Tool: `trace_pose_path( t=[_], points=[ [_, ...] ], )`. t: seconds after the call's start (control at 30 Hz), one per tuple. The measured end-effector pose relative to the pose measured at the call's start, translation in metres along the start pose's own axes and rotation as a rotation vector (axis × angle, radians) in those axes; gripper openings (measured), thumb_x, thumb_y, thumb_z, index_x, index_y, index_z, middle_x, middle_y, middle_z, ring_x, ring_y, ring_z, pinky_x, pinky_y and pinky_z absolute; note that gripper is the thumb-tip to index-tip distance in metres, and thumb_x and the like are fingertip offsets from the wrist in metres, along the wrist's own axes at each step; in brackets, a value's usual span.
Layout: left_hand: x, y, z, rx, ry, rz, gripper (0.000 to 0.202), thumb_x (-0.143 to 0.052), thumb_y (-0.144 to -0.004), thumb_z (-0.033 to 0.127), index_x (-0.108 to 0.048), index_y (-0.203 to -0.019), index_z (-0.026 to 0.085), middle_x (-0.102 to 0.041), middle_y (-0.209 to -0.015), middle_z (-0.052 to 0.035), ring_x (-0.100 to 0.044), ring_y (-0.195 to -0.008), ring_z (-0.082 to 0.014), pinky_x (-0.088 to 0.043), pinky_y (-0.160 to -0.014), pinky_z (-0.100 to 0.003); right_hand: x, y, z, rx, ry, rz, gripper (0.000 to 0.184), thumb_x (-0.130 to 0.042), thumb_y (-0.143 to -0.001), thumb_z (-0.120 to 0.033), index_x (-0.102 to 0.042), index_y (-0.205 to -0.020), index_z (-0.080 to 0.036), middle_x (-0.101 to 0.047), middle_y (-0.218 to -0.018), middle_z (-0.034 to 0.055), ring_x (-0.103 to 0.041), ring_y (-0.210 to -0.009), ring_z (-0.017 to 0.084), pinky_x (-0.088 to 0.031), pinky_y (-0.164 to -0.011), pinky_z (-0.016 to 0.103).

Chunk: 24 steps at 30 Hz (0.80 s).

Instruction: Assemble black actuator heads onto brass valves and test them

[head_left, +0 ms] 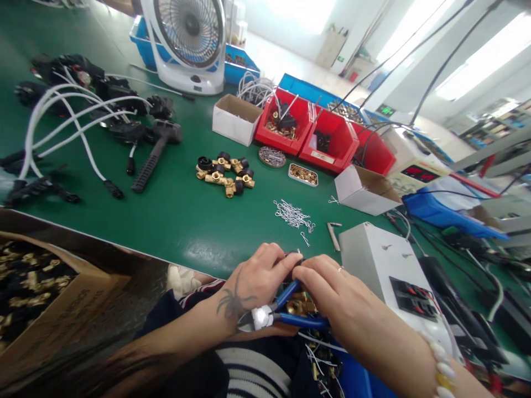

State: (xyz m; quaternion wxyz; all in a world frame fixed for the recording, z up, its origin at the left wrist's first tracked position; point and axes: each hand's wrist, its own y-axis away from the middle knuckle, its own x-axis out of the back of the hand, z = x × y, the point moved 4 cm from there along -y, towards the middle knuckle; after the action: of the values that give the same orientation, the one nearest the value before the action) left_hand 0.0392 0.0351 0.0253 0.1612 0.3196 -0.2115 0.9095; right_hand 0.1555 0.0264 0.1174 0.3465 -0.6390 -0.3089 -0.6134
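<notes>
My right hand [336,293] is closed around the blue handles of a pair of cutting pliers [302,320], whose metal jaws point left across my left wrist. Next to it, my left hand [265,273] is closed on a brass fitting [301,305], which shows partly below the fingers. The two hands meet at a small dark part at the fingertips, mostly hidden. Just beyond them, a pile of silver R-shaped cotter pins [291,214] lies on the green table [174,237], with one loose pin [305,239] nearer the hands.
Brass fittings with black caps [226,174] lie behind the pins. A hammer [155,152] and cabled black parts [74,110] lie left. Red bins [323,157] and a fan [191,33] stand at the back. A grey box [373,265] sits right, a carton of fittings [83,293] lower left.
</notes>
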Motion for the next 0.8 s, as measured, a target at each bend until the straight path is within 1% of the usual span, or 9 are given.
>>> trace_pose_path(
  t=[0.1, 0.17, 0.27, 0.37, 0.43, 0.53, 0.57, 0.73, 0.8],
  points=[
    [0.001, -0.001, 0.000, -0.041, 0.021, 0.034, 0.071, -0.071, -0.074, 0.045, -0.045, -0.136, 0.020, -0.056, -0.107, -0.0072, -0.056, -0.097, -0.0257, -0.055, -0.080, -0.039, -0.001, 0.002, 0.002, 0.036, -0.032, 0.029, 0.028, -0.032, -0.092, -0.001, -0.057, -0.101, -0.012, -0.064, -0.091, 0.0120, -0.061, -0.080, 0.021, -0.059, -0.064, 0.033],
    [0.006, 0.001, 0.003, -0.031, 0.101, 0.068, 0.076, -0.074, -0.072, 0.042, -0.041, -0.136, 0.018, -0.055, -0.111, -0.0084, -0.055, -0.100, -0.0257, -0.054, -0.086, -0.041, 0.002, 0.007, 0.009, -0.053, -0.121, 0.090, 0.021, -0.037, -0.095, -0.007, -0.056, -0.102, -0.015, -0.064, -0.094, 0.0104, -0.061, -0.081, 0.019, -0.057, -0.066, 0.031],
    [0.015, 0.007, 0.006, 0.080, 0.251, 0.128, 0.060, -0.075, -0.071, 0.033, -0.044, -0.122, 0.021, -0.054, -0.114, -0.0065, -0.055, -0.105, -0.0230, -0.052, -0.092, -0.040, 0.011, 0.026, 0.026, -0.379, -0.234, 0.304, 0.008, -0.050, -0.095, -0.019, -0.055, -0.101, -0.020, -0.061, -0.088, 0.0043, -0.060, -0.073, 0.015, -0.053, -0.063, 0.026],
    [0.019, 0.012, 0.006, 0.170, 0.342, 0.158, 0.039, -0.074, -0.072, 0.027, -0.048, -0.100, 0.022, -0.053, -0.111, -0.0049, -0.056, -0.104, -0.0215, -0.052, -0.092, -0.040, 0.016, 0.053, 0.040, -0.694, -0.212, 0.573, 0.009, -0.056, -0.092, -0.025, -0.055, -0.101, -0.022, -0.060, -0.083, 0.0016, -0.061, -0.071, 0.015, -0.051, -0.064, 0.026],
    [0.018, 0.014, 0.006, 0.195, 0.377, 0.159, 0.033, -0.074, -0.072, 0.025, -0.049, -0.094, 0.022, -0.053, -0.112, -0.0049, -0.056, -0.105, -0.0219, -0.052, -0.092, -0.041, 0.010, 0.059, 0.041, -0.696, -0.203, 0.503, 0.008, -0.054, -0.091, -0.025, -0.057, -0.098, -0.022, -0.063, -0.083, 0.0027, -0.063, -0.071, 0.017, -0.050, -0.062, 0.028],
    [0.015, 0.014, 0.007, 0.207, 0.394, 0.149, 0.032, -0.074, -0.072, 0.024, -0.051, -0.095, 0.022, -0.053, -0.114, -0.0056, -0.056, -0.107, -0.0230, -0.052, -0.092, -0.042, -0.004, 0.057, 0.035, -0.564, -0.247, 0.168, 0.014, -0.047, -0.091, -0.021, -0.061, -0.091, -0.020, -0.067, -0.078, 0.0037, -0.064, -0.065, 0.017, -0.049, -0.056, 0.028],
    [0.015, 0.014, 0.007, 0.206, 0.393, 0.149, 0.033, -0.074, -0.071, 0.024, -0.052, -0.095, 0.022, -0.054, -0.114, -0.0058, -0.056, -0.108, -0.0233, -0.052, -0.092, -0.042, -0.005, 0.058, 0.035, -0.567, -0.260, 0.129, 0.015, -0.047, -0.091, -0.021, -0.062, -0.091, -0.021, -0.068, -0.078, 0.0035, -0.064, -0.064, 0.017, -0.049, -0.055, 0.028],
    [0.013, 0.014, 0.009, 0.222, 0.414, 0.177, 0.031, -0.074, -0.071, 0.024, -0.053, -0.094, 0.022, -0.053, -0.115, -0.0061, -0.057, -0.108, -0.0231, -0.052, -0.093, -0.042, 0.010, 0.073, 0.041, -0.813, -0.156, 0.510, 0.009, -0.055, -0.090, -0.028, -0.060, -0.095, -0.022, -0.066, -0.081, 0.0019, -0.063, -0.069, 0.016, -0.050, -0.061, 0.027],
    [0.013, 0.015, 0.009, 0.237, 0.416, 0.184, 0.031, -0.074, -0.071, 0.023, -0.053, -0.093, 0.022, -0.053, -0.116, -0.0061, -0.056, -0.109, -0.0233, -0.051, -0.094, -0.043, 0.005, 0.070, 0.041, -0.769, -0.139, 0.402, 0.011, -0.050, -0.090, -0.024, -0.061, -0.092, -0.021, -0.066, -0.077, 0.0030, -0.063, -0.065, 0.018, -0.049, -0.059, 0.029]
  ],
)
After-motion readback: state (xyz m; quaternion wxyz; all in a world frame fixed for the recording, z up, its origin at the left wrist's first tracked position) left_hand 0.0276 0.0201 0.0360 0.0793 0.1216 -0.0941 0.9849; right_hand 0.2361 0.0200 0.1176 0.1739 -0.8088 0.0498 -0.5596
